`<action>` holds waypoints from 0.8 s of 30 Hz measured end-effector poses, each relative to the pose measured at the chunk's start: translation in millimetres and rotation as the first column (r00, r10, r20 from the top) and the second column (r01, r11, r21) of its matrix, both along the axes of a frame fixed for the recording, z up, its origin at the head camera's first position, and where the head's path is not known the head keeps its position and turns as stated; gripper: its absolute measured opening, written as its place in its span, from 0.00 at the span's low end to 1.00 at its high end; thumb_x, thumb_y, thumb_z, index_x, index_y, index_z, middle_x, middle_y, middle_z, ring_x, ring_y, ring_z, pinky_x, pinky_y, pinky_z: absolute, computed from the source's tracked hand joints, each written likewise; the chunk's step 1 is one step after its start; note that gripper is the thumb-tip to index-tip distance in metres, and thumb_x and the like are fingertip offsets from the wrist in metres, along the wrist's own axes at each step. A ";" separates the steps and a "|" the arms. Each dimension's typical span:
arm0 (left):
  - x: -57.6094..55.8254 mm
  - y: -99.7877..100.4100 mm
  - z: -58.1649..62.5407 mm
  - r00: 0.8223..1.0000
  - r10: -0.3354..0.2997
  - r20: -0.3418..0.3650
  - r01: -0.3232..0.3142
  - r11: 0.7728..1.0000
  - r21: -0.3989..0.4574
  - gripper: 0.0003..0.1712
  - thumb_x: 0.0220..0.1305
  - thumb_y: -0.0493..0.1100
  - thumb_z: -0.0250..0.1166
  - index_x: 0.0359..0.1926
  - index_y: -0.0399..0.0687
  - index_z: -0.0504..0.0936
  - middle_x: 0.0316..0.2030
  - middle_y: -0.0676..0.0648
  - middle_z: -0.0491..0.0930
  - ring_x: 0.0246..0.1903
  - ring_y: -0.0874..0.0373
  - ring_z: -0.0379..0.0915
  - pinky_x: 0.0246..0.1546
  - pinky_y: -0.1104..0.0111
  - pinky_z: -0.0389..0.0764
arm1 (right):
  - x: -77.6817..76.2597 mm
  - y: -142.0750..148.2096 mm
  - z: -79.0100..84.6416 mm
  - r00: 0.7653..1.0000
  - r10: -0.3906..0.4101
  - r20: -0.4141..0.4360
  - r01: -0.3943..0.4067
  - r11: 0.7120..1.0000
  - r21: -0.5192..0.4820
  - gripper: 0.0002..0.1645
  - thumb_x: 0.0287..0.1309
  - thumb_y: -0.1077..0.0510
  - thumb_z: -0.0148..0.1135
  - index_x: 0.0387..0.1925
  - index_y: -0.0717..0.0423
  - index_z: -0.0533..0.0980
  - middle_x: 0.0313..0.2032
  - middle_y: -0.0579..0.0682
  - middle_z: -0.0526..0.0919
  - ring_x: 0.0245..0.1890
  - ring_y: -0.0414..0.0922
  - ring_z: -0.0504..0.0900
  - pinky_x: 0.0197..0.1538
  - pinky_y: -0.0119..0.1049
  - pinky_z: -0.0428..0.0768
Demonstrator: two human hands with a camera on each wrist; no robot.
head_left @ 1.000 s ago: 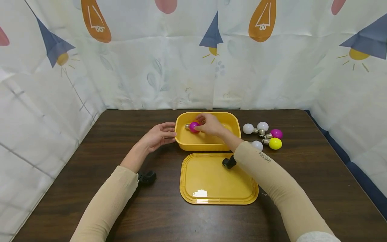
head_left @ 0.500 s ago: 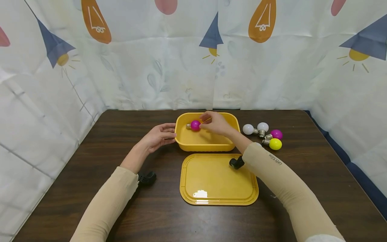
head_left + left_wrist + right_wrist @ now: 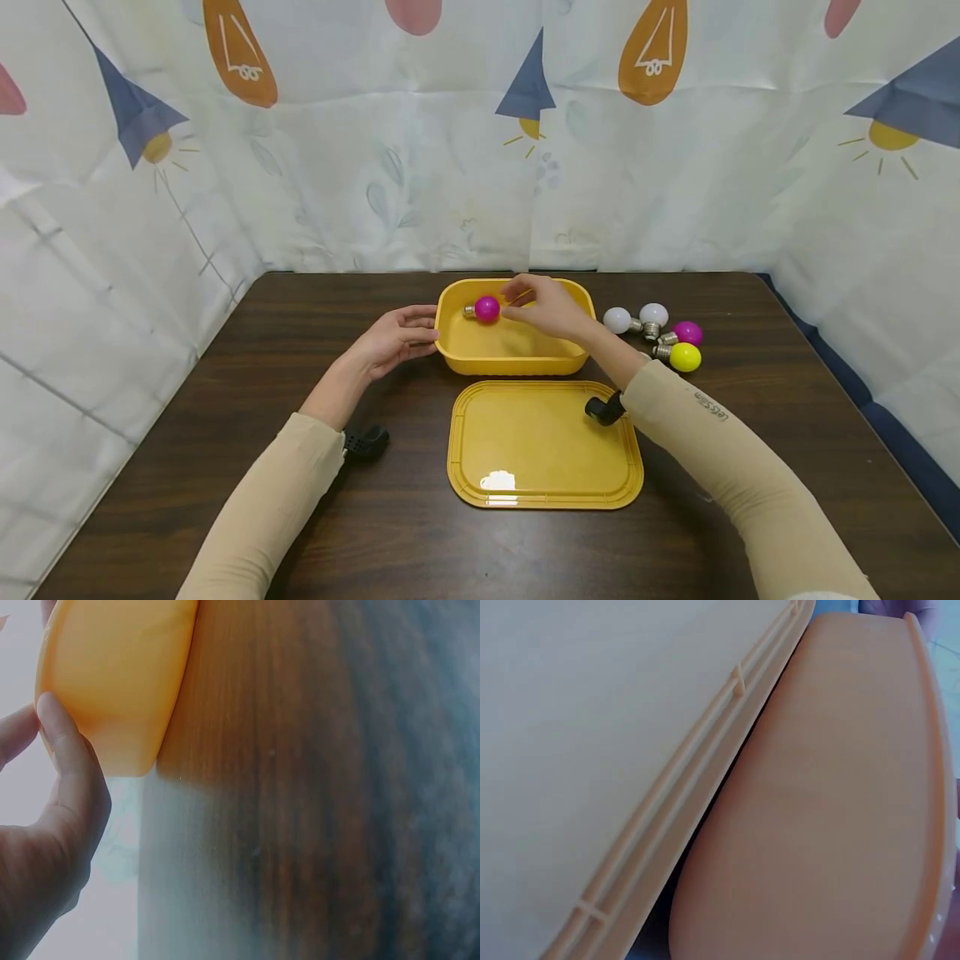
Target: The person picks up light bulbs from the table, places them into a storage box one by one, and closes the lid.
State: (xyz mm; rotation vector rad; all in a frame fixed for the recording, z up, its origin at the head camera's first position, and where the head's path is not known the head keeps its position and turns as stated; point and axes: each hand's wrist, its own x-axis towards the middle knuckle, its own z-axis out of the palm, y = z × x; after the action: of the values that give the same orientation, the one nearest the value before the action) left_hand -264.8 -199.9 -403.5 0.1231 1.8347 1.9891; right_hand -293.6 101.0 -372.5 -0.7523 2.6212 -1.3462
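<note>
A magenta light bulb (image 3: 487,309) with a metal screw base lies in the left part of a yellow plastic box (image 3: 517,366). My right hand (image 3: 551,310) reaches over the box, thumb and fingertips just right of the bulb, with a small gap to it. At the box's left end, my left hand (image 3: 386,340) touches the rim with extended fingers. The left wrist view shows these fingers against the box wall (image 3: 120,682). The right hand is out of sight in the right wrist view, which shows the box side (image 3: 817,772) and the lid edge (image 3: 667,780).
A yellow lid (image 3: 543,450) lies flat in front of the box. To the right are two white bulbs (image 3: 617,320), a second magenta bulb (image 3: 687,333) and a yellow bulb (image 3: 686,357); another is mostly hidden behind the right forearm. A printed curtain (image 3: 457,167) hangs behind the table.
My right hand let go of the magenta bulb and drew back to the right. The bulb shifted very slightly right inside the box. My left hand stayed at the rim.
</note>
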 end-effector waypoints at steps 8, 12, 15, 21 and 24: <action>0.0 0.0 1.0 1.000 -0.003 0.002 0.003 1.000 -0.003 0.34 0.74 0.30 0.60 0.77 0.37 0.60 0.66 0.29 0.68 0.50 0.48 0.81 0.51 0.64 0.85 | 11.1 16.7 7.5 1.000 0.024 -0.002 -0.024 0.999 -0.042 0.17 0.67 0.58 0.70 0.53 0.60 0.79 0.52 0.57 0.83 0.51 0.50 0.83 0.57 0.45 0.82; -0.3 0.2 0.2 1.000 -0.001 -0.001 0.001 1.000 0.003 0.34 0.74 0.30 0.60 0.76 0.37 0.61 0.65 0.29 0.69 0.50 0.48 0.81 0.51 0.65 0.85 | 15.9 26.1 10.8 0.999 0.023 -0.036 -0.025 0.999 -0.046 0.16 0.67 0.57 0.70 0.53 0.57 0.80 0.50 0.51 0.83 0.50 0.48 0.83 0.57 0.45 0.82; -0.6 0.5 -0.4 1.000 0.001 -0.002 -0.001 1.000 0.006 0.34 0.74 0.30 0.61 0.76 0.37 0.61 0.64 0.29 0.69 0.49 0.48 0.82 0.50 0.65 0.85 | 19.5 32.8 12.5 0.999 0.019 -0.046 -0.021 0.999 -0.047 0.16 0.67 0.56 0.70 0.53 0.56 0.80 0.50 0.50 0.83 0.50 0.47 0.83 0.57 0.45 0.82; -0.4 0.5 -0.5 1.000 0.000 0.000 0.000 1.000 0.009 0.34 0.74 0.30 0.60 0.76 0.36 0.61 0.63 0.30 0.70 0.48 0.49 0.82 0.50 0.65 0.85 | 28.5 45.2 16.3 0.999 0.009 -0.037 -0.011 0.998 -0.059 0.18 0.68 0.55 0.69 0.55 0.57 0.80 0.52 0.51 0.83 0.52 0.48 0.82 0.57 0.47 0.82; -0.1 0.6 0.2 1.000 0.001 -0.001 -0.001 1.000 0.009 0.33 0.74 0.30 0.60 0.76 0.36 0.61 0.64 0.29 0.69 0.48 0.49 0.82 0.50 0.65 0.85 | 33.5 51.4 18.9 1.000 0.001 -0.028 -0.003 0.998 -0.065 0.19 0.68 0.54 0.68 0.56 0.57 0.80 0.52 0.52 0.83 0.53 0.48 0.82 0.57 0.48 0.81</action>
State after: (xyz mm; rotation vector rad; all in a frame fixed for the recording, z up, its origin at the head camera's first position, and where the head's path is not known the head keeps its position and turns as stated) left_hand -264.9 -199.3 -403.3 0.1266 1.8267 1.9988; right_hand -260.1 152.4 -353.6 -0.7882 2.6084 -1.4365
